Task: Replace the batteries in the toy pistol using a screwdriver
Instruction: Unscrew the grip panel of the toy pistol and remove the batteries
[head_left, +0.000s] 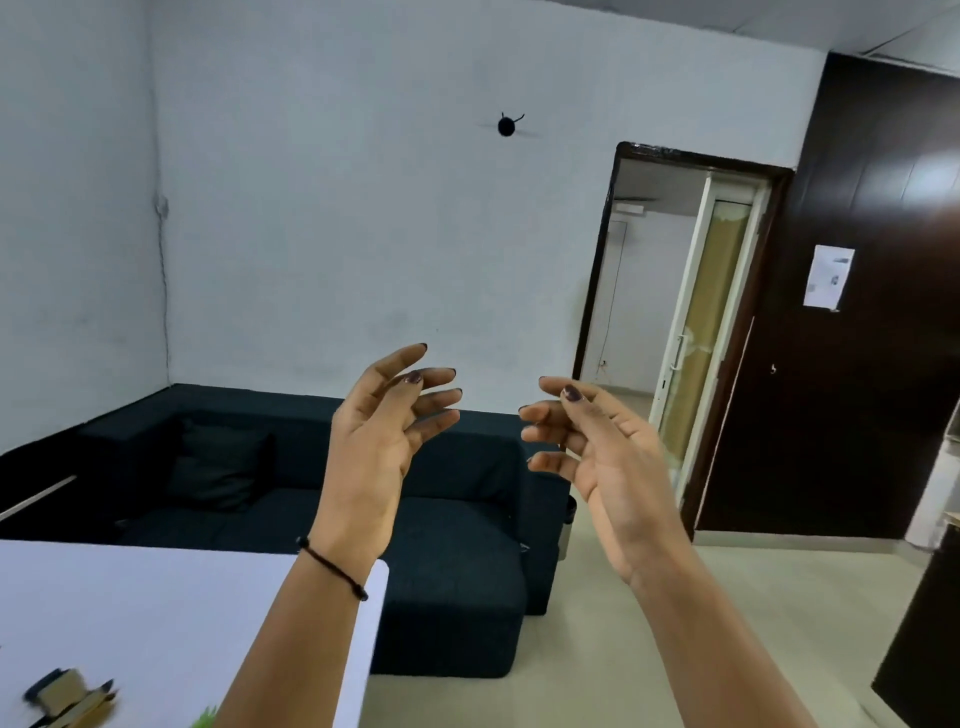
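Both hands are raised in front of me, palms facing each other, a gap between them. My left hand (387, 431) has its fingers spread and loosely bent and holds nothing. My right hand (587, 447) is likewise loosely curled and holds nothing. At the bottom left, on the white table (171, 613), lies a blurred tan and dark object (65, 693); I cannot tell what it is. A small green patch (205, 719) shows at the bottom edge beside my left forearm. No screwdriver or batteries can be made out.
A dark sofa (457, 545) stands beyond the table's far edge, against the white wall. An open doorway (670, 332) is at the right, beside a dark wooden panel (857, 364) carrying a paper sheet. Pale floor lies under my right arm.
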